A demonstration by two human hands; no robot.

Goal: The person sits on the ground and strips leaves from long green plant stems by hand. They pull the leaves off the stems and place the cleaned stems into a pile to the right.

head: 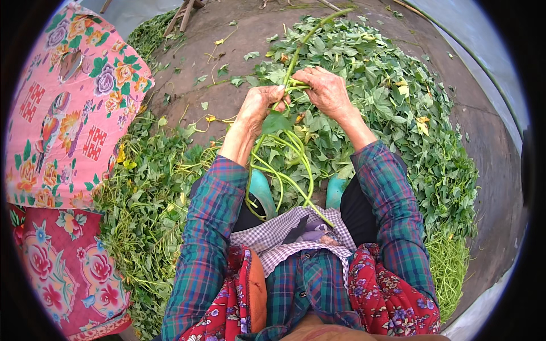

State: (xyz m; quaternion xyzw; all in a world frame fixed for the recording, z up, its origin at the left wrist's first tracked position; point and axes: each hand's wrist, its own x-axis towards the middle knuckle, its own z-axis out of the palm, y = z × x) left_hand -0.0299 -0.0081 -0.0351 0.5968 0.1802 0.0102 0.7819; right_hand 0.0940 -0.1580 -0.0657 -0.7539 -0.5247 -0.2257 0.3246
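My left hand (260, 104) pinches a long green vine stem (294, 55) between thumb and fingers. The stem reaches up and away to the right, over the leaf pile. My right hand (326, 91) is close beside it, its fingers closed around short green leaf stalks (298, 85) that meet the vine. Below my hands, a single green leaf (275, 122) and several long bare stalks (305, 160) hang down towards the checked apron (260, 234) on my lap. The fingertips of my left hand are partly hidden.
A large heap of cut green leaves (367, 102) lies ahead and to the right, with thin green stalks (445, 268) behind it. Tangled leafy vines (149, 192) cover the left ground beside pink flowered cloths (81, 115). A wooden stool's legs (183, 17) stand at the top.
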